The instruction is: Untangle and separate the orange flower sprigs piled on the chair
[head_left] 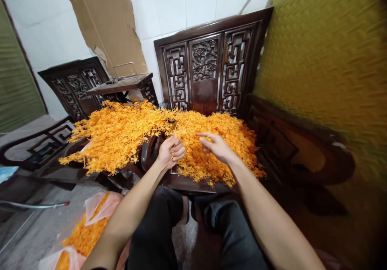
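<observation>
Down on the floor at lower left, a translucent plastic bag (96, 203), pinkish-white and loosely gathered, bulging with loose orange pieces (84, 231); blurred there, so hard to tell whether one bag or two. Up to the dark wooden seats now, loaded high: a left heap (121, 133) spreading out over seat and armrest, a right heap (220, 157) filling the seat before the carved chair back (205, 68) and spilling to its front edge. Almost meeting in the middle, those two!

And what a colour: bright orange all through, more yellow on the left, deeper toward the far right. Fine, branching sprigs, thin-stemmed, tipped with little petal-like ends, tangled into a fluffy mass, with stray tips poking out along the edges.

Over to the grip! Left hand (172, 151) just in front of the gap between the heaps, fingers curled in, thumb pressed down, pinching a thin orange stem (175, 129), upper end rising toward the heaps, lower end slipping out below the palm. Right hand (215, 146) over the right heap, index finger stretched toward the left hand, thumb parted from it, grip spread; cannot tell whether touching any sprigs beneath.
</observation>
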A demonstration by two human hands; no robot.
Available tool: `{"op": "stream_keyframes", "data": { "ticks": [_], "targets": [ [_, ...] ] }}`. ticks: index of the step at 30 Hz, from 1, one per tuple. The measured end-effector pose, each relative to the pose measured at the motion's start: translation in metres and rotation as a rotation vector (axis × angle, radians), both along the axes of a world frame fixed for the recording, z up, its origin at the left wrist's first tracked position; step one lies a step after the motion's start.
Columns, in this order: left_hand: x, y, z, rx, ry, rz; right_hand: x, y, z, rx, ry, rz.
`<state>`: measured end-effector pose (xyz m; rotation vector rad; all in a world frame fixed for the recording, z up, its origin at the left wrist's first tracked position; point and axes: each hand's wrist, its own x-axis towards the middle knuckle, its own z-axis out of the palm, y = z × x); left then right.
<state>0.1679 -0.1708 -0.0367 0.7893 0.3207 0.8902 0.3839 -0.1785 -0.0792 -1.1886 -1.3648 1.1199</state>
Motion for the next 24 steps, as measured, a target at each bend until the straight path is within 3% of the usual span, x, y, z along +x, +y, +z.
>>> {"op": "stream_keyframes", "data": {
  "ticks": [2, 3, 4, 7, 8, 10, 13, 16, 19, 22, 24],
  "targets": [
    [0.007, -0.002, -0.002, 0.045, 0.031, -0.003, -0.018, -0.006, 0.007, -0.021, 0.084, 0.225],
    [0.010, -0.003, -0.002, 0.071, 0.041, 0.009, -0.023, -0.006, 0.010, 0.006, 0.076, 0.256],
    [0.011, -0.005, -0.002, 0.100, 0.047, 0.028, -0.024, -0.003, 0.012, 0.065, 0.030, 0.200],
    [0.009, -0.009, 0.003, 0.194, 0.050, 0.105, -0.002, 0.015, 0.005, 0.241, -0.160, -0.285],
    [0.008, -0.010, 0.004, 0.224, 0.057, 0.135, 0.010, 0.023, -0.001, 0.232, -0.191, -0.442],
    [0.005, -0.011, 0.004, 0.286, 0.099, 0.204, 0.031, 0.035, -0.017, 0.162, -0.198, -0.571],
    [0.007, -0.009, -0.004, 0.372, 0.233, 0.275, 0.045, 0.048, -0.037, 0.061, -0.191, -0.564],
    [0.013, -0.008, -0.013, 0.409, 0.331, 0.259, 0.043, 0.060, -0.043, 0.046, -0.239, -0.592],
    [0.019, -0.008, -0.015, 0.411, 0.337, 0.232, 0.037, 0.073, -0.033, 0.072, -0.362, -0.583],
    [0.020, -0.008, -0.014, 0.401, 0.346, 0.204, 0.025, 0.072, -0.015, 0.162, -0.470, -0.482],
    [0.020, -0.007, -0.014, 0.399, 0.378, 0.185, 0.013, 0.059, -0.002, 0.265, -0.327, -0.350]
  ]
}}
